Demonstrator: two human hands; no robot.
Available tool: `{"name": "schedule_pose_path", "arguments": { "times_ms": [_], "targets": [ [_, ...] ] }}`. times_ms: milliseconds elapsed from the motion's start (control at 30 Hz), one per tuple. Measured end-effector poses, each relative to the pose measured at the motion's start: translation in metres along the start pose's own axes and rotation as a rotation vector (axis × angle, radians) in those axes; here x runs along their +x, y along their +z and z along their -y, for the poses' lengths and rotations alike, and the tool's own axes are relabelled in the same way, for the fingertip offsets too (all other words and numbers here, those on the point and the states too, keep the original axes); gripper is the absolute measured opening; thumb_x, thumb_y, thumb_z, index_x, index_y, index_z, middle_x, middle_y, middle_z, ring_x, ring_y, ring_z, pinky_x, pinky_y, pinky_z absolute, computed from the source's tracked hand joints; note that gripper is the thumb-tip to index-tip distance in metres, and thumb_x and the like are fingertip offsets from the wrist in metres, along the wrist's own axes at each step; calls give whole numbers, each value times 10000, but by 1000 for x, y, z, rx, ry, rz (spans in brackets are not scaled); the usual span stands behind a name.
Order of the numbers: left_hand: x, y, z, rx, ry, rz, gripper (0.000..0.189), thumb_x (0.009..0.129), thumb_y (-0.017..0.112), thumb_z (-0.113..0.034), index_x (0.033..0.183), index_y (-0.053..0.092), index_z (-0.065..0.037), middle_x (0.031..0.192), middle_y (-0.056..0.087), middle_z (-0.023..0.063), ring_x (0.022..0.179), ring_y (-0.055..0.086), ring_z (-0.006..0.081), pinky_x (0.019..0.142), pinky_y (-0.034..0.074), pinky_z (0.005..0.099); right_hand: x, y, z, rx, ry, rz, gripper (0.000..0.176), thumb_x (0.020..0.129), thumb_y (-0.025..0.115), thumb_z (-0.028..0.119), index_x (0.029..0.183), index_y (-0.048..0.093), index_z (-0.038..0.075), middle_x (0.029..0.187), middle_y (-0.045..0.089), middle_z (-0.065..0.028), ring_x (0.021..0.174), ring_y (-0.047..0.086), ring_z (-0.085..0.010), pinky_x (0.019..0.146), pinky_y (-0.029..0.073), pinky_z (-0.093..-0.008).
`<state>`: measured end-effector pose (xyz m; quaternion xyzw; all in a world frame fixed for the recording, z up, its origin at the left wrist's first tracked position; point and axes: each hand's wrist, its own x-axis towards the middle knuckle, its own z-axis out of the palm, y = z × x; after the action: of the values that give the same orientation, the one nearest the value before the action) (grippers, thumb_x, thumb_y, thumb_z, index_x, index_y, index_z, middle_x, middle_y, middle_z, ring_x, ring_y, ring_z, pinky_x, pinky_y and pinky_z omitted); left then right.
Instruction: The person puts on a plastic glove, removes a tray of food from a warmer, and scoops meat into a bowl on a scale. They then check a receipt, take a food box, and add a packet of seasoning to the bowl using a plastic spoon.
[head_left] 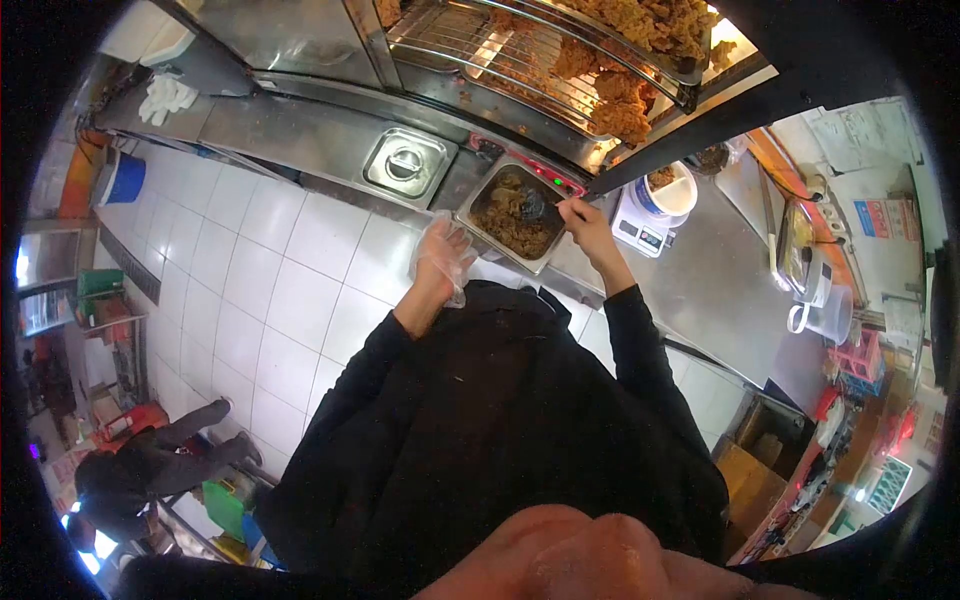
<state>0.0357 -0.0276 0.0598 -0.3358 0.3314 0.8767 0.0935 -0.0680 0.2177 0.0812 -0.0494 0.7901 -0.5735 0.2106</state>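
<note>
My right hand (pixel 592 232) is closed around the handle of a serving spoon (pixel 537 207), whose dark head rests in a rectangular metal pan (pixel 537 266). Brown, crumbly food (pixel 508 224) fills the lower part of that pan, with paler pieces toward its back. My left hand (pixel 441 258) wears a loose clear plastic glove and is held palm up, fingers apart, just left of the pan. Nothing shows in it.
A lidded metal pan (pixel 407 165) sits left on the steel counter (pixel 300 140). Fried chicken (pixel 620 105) fills the warmer above. To the right, a white scale (pixel 642 232) carries a tub (pixel 672 195). Another person (pixel 150 465) is at lower left.
</note>
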Motion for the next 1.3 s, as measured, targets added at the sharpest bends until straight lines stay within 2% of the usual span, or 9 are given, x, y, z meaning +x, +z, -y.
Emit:
{"name": "schedule_pose_path", "arguments": {
  "times_ms": [200, 400, 667, 733, 800, 1000, 1200, 1267, 1300],
  "targets": [
    [-3, -3, 0, 14, 19, 9, 815, 889, 443, -498, 1453, 74, -41, 1486, 181, 190, 1370, 192, 329, 1085, 181, 514, -20, -22, 15, 226, 119, 16, 172, 910, 565, 230, 929, 598, 63, 663, 415, 71, 576, 352, -38, 502, 284, -203],
    [3, -14, 0, 19, 6, -24, 750, 894, 402, -492, 1451, 120, -77, 1489, 180, 187, 1359, 216, 336, 1078, 191, 522, -51, -129, 11, 280, 156, 164, 174, 892, 558, 278, 840, 570, 113, 637, 385, 96, 515, 316, -13, 458, 247, -188],
    [17, -40, 2, -10, 4, -43, 717, 880, 450, -474, 1449, 171, -138, 1495, 194, 143, 1376, 183, 318, 1074, 155, 526, -41, -254, 6, -82, 47, -352, 194, 911, 549, 292, 918, 618, 112, 603, 429, 69, 522, 382, -36, 467, 289, -201],
    [17, -37, 1, 4, 9, -45, 718, 880, 447, -478, 1449, 171, -140, 1494, 196, 145, 1375, 182, 319, 1073, 153, 529, -15, -262, -10, -217, 8, -463, 191, 909, 548, 292, 935, 617, 116, 591, 459, 38, 529, 424, -62, 481, 332, -221],
    [18, -35, 1, 18, 15, -46, 719, 879, 445, -483, 1450, 171, -142, 1493, 199, 147, 1375, 182, 321, 1072, 152, 531, 10, -262, -31, -613, -327, -649, 172, 903, 537, 273, 962, 600, 124, 634, 546, -62, 607, 550, -193, 569, 432, -330],
    [18, -32, 2, 10, 20, -69, 728, 881, 441, -494, 1452, 165, -136, 1504, 180, 143, 1381, 171, 309, 1075, 138, 531, 22, -223, -37, -1063, -258, -659, 127, 882, 520, 227, 931, 586, 130, 852, 610, -123, 837, 579, -330, 691, 450, -449],
    [16, -43, 15, -38, 52, -92, 724, 890, 428, -488, 1454, 148, -132, 1504, 182, 140, 1384, 167, 307, 1081, 129, 528, 11, -222, -29, -887, -359, -758, 131, 867, 548, 234, 913, 602, 124, 860, 610, -116, 842, 582, -321, 703, 448, -440],
    [17, -43, 17, -18, 56, -207, 648, 868, 474, -490, 1372, 301, -122, 1303, 422, 115, 1226, 384, 285, 991, 291, 515, 11, -223, -33, -843, -318, -764, 137, 868, 545, 237, 915, 606, 124, 861, 610, -114, 840, 583, -320, 702, 447, -437],
    [18, -43, 17, -16, 56, -208, 648, 868, 474, -490, 1372, 301, -122, 1303, 422, 115, 1226, 384, 285, 991, 291, 515, 13, -222, -35, -845, -306, -743, 144, 871, 541, 241, 922, 607, 124, 858, 610, -115, 840, 585, -321, 703, 447, -434]
  ]
}}
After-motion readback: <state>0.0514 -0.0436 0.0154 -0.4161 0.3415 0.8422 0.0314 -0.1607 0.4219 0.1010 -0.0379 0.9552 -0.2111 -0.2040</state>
